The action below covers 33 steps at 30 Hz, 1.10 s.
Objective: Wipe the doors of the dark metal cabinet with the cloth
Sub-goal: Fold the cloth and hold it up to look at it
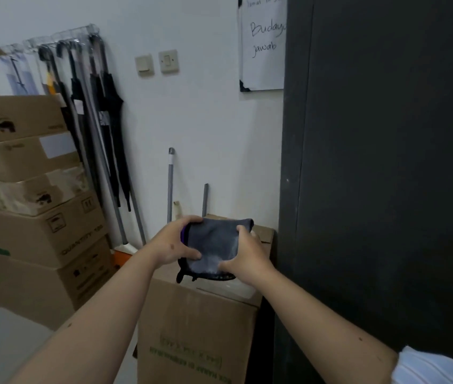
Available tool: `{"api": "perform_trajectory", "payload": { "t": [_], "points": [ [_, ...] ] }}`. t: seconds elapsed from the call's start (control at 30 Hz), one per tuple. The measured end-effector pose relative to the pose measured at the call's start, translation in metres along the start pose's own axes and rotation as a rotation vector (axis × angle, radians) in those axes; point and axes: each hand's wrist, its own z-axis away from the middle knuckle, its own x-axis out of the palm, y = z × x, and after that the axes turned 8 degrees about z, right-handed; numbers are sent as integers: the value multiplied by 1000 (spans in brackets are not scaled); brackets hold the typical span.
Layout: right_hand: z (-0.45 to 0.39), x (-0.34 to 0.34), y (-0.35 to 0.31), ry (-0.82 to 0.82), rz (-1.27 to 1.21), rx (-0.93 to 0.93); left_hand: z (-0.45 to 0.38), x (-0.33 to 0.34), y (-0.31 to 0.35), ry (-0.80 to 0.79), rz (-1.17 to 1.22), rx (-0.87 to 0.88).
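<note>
Both hands grip the folded grey cloth (214,245) above a box (197,328), just left of the dark cabinet (386,189): the left hand (174,242) curls its fingers over the near-left edge, the right hand (247,254) pinches the right side. The cloth is not touching the cabinet. It could unfold or slip if one hand lets go carelessly. The cloth lies roughly flat, its long axis running away from the person, purple trim to the left.
</note>
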Motion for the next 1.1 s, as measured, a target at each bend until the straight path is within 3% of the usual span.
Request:
{"api": "perform_trajectory", "payload": {
  "t": [0.17,0.4,0.57,0.67,1.03,1.1],
  "points": [
    [-27,15,6,57,124,193,-30,-5,-34,45,-17,-63],
    [-53,47,26,131,15,296,-66,12,-63,-44,-22,30],
    [-68,65,43,249,-47,367,-84,35,-79,-45,276,84],
    [-71,79,55,291,-93,459,-91,52,-96,-57,309,117],
    [-67,111,75,53,80,665,-112,74,-156,-311,-77,-6],
    [-67,115,74,29,212,671,-113,75,-156,-319,-103,6]
  ]
}}
